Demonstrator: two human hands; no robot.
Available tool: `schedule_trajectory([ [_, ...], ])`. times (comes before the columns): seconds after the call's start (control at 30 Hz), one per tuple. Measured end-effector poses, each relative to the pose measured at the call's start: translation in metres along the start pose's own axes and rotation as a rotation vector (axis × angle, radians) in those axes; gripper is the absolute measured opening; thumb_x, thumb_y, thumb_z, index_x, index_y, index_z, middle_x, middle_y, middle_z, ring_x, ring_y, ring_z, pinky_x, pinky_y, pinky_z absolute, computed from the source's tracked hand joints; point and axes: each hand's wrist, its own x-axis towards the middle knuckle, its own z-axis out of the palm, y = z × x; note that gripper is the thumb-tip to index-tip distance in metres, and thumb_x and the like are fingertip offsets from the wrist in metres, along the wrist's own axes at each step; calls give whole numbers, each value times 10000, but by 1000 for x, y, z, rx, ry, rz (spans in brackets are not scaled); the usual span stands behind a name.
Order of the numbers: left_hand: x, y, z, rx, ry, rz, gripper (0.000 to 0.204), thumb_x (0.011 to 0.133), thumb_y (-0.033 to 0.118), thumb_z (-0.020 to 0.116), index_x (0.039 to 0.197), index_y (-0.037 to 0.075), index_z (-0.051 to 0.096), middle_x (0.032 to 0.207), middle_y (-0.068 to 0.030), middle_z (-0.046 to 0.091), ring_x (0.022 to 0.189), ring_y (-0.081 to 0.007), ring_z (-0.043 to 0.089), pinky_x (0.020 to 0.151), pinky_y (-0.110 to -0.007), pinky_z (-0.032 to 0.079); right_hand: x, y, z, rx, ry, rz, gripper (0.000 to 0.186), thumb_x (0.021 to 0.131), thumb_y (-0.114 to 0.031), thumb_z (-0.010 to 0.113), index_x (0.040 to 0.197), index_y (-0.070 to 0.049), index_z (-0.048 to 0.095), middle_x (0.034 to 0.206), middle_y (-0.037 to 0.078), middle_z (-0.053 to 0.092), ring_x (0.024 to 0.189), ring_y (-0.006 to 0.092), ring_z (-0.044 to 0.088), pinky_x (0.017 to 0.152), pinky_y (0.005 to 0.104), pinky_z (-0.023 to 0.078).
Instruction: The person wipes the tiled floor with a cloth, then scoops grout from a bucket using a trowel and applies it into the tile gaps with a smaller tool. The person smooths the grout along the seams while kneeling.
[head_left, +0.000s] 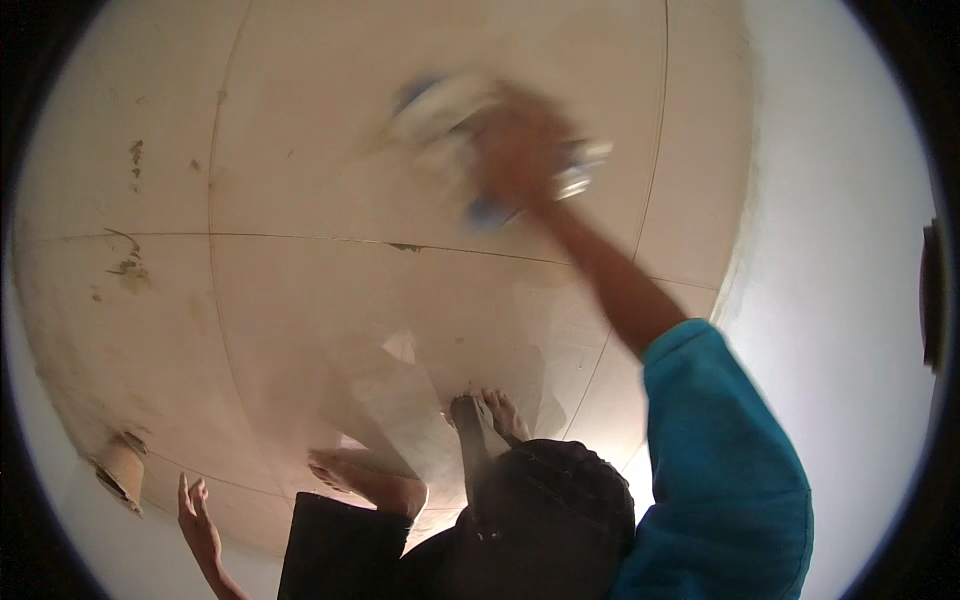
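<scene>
Right hand (pixel 522 145) motion-blurred, over pale cloth with blue patches (pixel 440 108), upper centre of tiled floor (pixel 325 150); cannot tell whether fingers clamp it. Cloth markings too smeared to read. Left hand (pixel 200 522) at lower left, fingers extended, forearm cut off. Dark object (pixel 932 295) cropped at right rim, kind unclear.

Floor (pixel 320 150) lies open left of right hand (pixel 520 150); wall (pixel 840 220) blocks right.

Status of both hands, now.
Left hand: open, nothing visible in it.
Right hand: on a crumpled white-and-blue cloth over the tiled floor; too blurred to tell how tightly closed.
</scene>
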Motion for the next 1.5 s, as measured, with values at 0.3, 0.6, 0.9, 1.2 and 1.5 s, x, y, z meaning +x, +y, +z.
schedule_trajectory([
  [0.3,-7,-18,3,-88,1,-175,653,974,473,414,1432,17,322,1242,-190,577,1149,-316,563,998,-390,404,142,-43,1,-53,34,150,274,813,-319,551,908,-79,645,1010,128,610,926,307,573,729,475,443],
  [0.6,-11,7,-1,89,46,-86,568,986,402,414,1413,30,374,1263,-165,570,1150,-306,565,977,-396,422,31,-11,16,18,29,-59,243,834,-296,589,934,-78,629,949,96,611,967,276,570,938,512,384],
  [0.9,4,11,3,-16,-3,-12,634,973,491,404,1449,80,322,1293,-198,541,1193,-320,535,1004,-414,396,104,-81,56,70,245,133,237,890,-271,539,984,-71,623,978,95,604,910,267,587,932,493,399],
  [1.2,10,-9,-5,-7,36,4,613,977,494,391,1446,104,332,1261,-189,563,1189,-338,535,1005,-422,396,84,90,-2,-130,161,107,265,784,-289,633,916,-60,644,888,130,626,758,268,575,693,453,449],
  [1.5,-62,-103,4,-194,33,-294,658,965,497,420,1466,93,280,1345,-247,479,1239,-365,489,1036,-446,369,44,-51,-2,-208,96,142,165,851,-246,566,802,-122,664,819,74,631,811,215,609,667,409,475],
])
